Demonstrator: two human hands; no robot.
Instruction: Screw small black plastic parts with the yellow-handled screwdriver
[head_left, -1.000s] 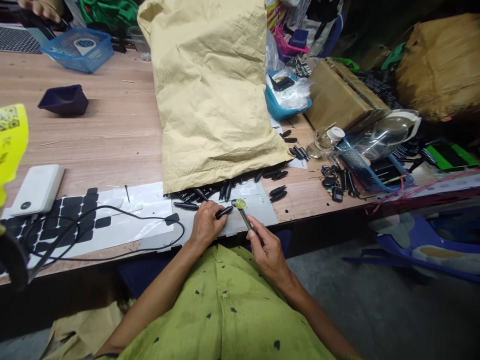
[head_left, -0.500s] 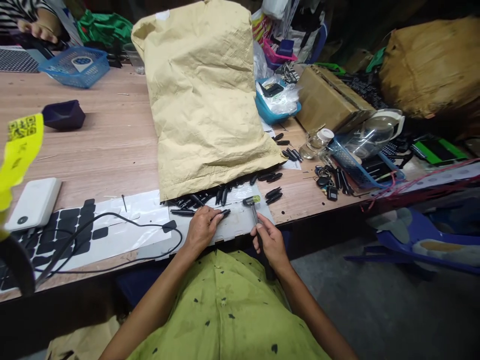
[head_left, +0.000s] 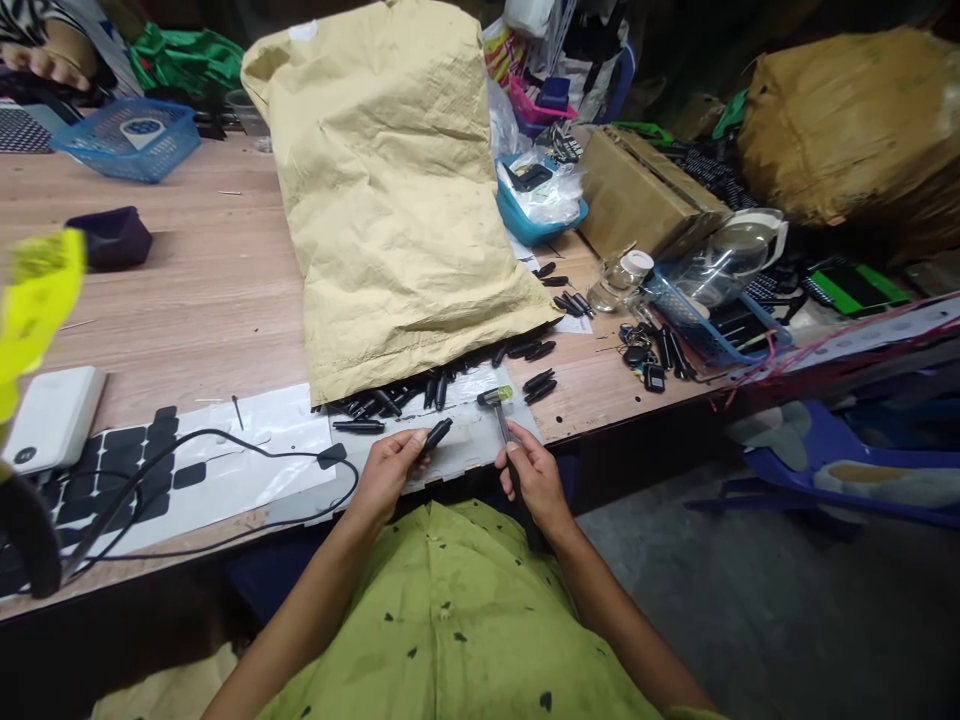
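Lifted off the white sheet (head_left: 471,455) since half a second ago, a black piece (head_left: 437,433) now sits pinched in the fingers of the left hand (head_left: 386,475) at the table's (head_left: 187,290) near edge. Behind it a tall paper sack (head_left: 397,200) stands mid-table, its mouth spilling a pile of black pieces (head_left: 405,395) toward that edge. If the sack slumped, it looks likely to push some of them over onto the floor. The right hand (head_left: 534,480) is closed round the handle of a small hammer (head_left: 496,398), whose yellow-faced head sits low over the sheet, near the held piece. With hammer head and left fingertips so close, a stray blow could catch a finger. The piece appears gripped only by one end, so a slip would probably drop it off the near edge.
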